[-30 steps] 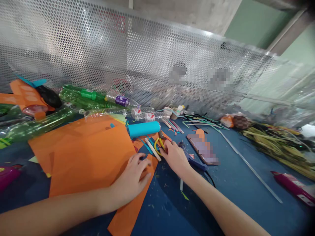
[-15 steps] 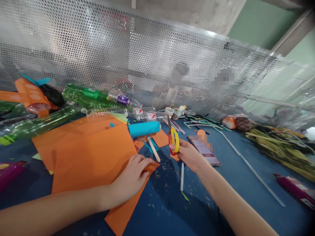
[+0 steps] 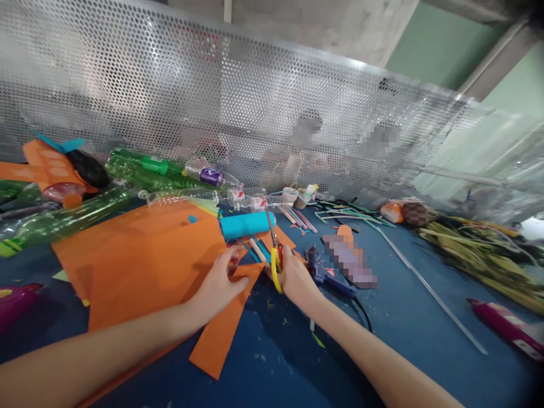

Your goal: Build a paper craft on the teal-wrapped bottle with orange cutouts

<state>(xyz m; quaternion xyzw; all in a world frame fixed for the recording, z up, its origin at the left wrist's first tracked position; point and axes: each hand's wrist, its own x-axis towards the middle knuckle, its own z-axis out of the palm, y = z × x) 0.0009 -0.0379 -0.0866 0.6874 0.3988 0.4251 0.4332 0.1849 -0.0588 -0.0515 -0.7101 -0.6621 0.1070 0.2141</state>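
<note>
My left hand (image 3: 223, 277) is over the right edge of a large orange sheet (image 3: 157, 255), thumb and fingers apart with nothing visible between them. An orange strip (image 3: 227, 331) slants toward me below that hand. My right hand (image 3: 293, 277) grips the handles of yellow and red scissors (image 3: 276, 260), blades pointing up and away. The blade tips overlap the end of a blue roll (image 3: 246, 224). Close to the scissors lies a whitish stick (image 3: 257, 249). A dark blue glue gun (image 3: 331, 275) rests right of my right hand.
Green bottles (image 3: 76, 212) and clear bottles line the back left, before a perforated metal screen (image 3: 263, 102). On the right are a phone (image 3: 351, 260), thin straws, dried leaves (image 3: 471, 255) and a purple bottle-like object (image 3: 505, 326). People show blurred behind the screen.
My right hand has moved left with the scissors, uncovering the glue gun. My left hand has lifted slightly and spread its thumb and fingers. The orange strip has shifted.
</note>
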